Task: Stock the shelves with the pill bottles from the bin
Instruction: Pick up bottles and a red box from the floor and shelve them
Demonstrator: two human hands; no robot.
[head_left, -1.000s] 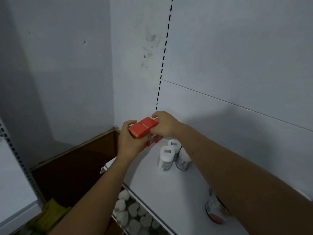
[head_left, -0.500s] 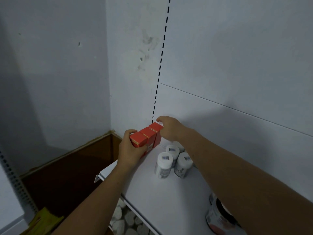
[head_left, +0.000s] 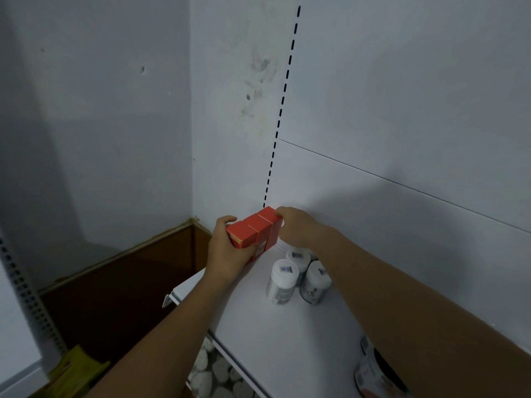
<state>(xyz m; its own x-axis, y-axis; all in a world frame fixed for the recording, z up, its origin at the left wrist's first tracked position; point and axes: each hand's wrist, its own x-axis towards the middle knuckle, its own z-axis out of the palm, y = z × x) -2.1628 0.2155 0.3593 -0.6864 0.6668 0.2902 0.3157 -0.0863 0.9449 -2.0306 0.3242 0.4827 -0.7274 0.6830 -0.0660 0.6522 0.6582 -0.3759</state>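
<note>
White shelving fills a corner of pale grey walls. At the back left corner of the shelf (head_left: 273,326), a row of red cartons (head_left: 255,229) is squeezed between both hands. The left hand (head_left: 227,251) grips the near end, fingers curled round it. The right hand (head_left: 298,225) pinches the far end with its fingers bent over the top edge. Whether the cartons rest on the shelf or hang just above it is hard to tell.

Three white pill bottles (head_left: 283,282) stand close by to the right, beneath the right forearm. A careless pull back of that arm could topple them. Uneven pressure could also buckle the row, dropping a carton off the left edge into the brown cardboard bin (head_left: 120,282) below.

A slotted upright (head_left: 283,93) runs up the back panel. A dark-lidded jar (head_left: 373,372) sits near the front, and white caps (head_left: 212,372) show on the tier beneath.
</note>
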